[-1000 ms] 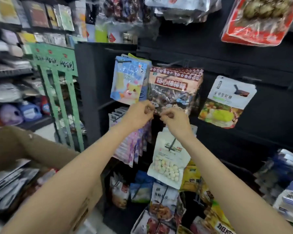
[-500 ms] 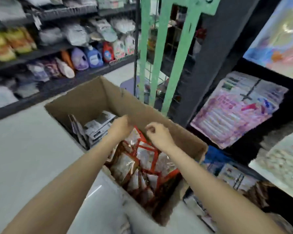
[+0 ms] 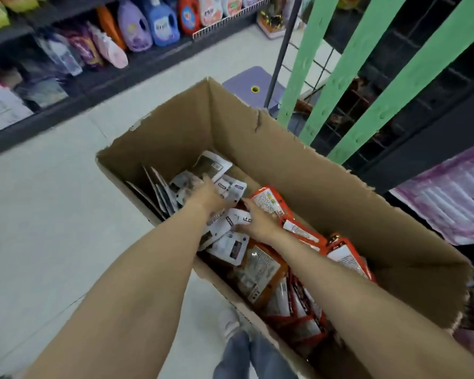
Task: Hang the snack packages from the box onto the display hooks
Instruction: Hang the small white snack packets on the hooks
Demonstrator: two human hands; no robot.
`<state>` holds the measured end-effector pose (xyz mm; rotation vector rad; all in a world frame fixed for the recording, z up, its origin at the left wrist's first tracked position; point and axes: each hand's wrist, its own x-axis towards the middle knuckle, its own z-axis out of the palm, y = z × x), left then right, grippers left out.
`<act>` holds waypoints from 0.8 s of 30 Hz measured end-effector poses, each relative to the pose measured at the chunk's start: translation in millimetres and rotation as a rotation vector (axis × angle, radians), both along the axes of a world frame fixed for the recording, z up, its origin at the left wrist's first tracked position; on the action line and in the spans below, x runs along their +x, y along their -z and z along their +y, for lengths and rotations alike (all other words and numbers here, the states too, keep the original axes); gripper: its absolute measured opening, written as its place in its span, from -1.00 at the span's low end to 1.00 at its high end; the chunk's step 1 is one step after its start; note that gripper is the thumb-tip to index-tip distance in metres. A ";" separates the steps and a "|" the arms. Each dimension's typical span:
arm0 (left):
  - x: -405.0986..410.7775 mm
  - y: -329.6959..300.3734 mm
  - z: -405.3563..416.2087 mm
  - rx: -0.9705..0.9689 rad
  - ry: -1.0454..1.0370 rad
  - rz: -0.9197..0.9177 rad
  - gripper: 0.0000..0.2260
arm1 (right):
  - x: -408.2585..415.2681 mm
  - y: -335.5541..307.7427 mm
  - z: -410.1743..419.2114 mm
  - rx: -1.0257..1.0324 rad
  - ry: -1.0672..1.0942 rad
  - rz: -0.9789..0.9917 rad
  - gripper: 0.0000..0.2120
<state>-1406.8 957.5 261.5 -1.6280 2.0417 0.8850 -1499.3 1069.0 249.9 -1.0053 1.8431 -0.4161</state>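
An open cardboard box [image 3: 290, 154] stands on the floor below me. Several white snack packages [image 3: 229, 246] lie at its left end, and several red-orange packages [image 3: 266, 266] fill the middle and right. My left hand [image 3: 210, 195] reaches in and rests with fingers stretched over the white packages. Just right of it, my right hand [image 3: 257, 221] has fingers and thumb around the edge of one white package [image 3: 237, 217]. No display hooks with free room are in view.
A green slatted rack [image 3: 342, 67] and a dark wire shelf stand just behind the box. Purple packets [image 3: 449, 195] hang at the right edge. Detergent bottles [image 3: 148, 26] line shelves across the pale aisle floor. A purple stool [image 3: 251, 86] sits beyond the box.
One second ago both hands were at a hook on the display. My view has dropped to the box, and both hands have gone down in, from the red packages to the white ones.
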 end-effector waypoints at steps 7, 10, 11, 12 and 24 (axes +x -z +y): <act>6.7 18.0 -13.5 -0.166 0.142 -0.141 -0.13 | -8.4 2.9 -10.4 0.040 0.162 0.167 -0.56; 8.4 17.8 -13.2 -0.193 0.191 -0.147 -0.28 | -11.7 4.7 -16.2 0.062 0.246 0.226 -0.72; 6.0 15.9 -11.4 -0.196 0.207 -0.131 -0.37 | -12.1 5.8 -17.7 0.065 0.268 0.250 -0.77; 2.5 12.4 -9.3 -0.184 0.209 -0.098 -0.47 | -12.4 6.2 -18.8 0.066 0.283 0.279 -0.81; 12.6 8.0 -14.0 -0.196 0.277 -0.183 -0.38 | -47.4 -14.8 -7.3 0.038 0.465 0.328 -0.77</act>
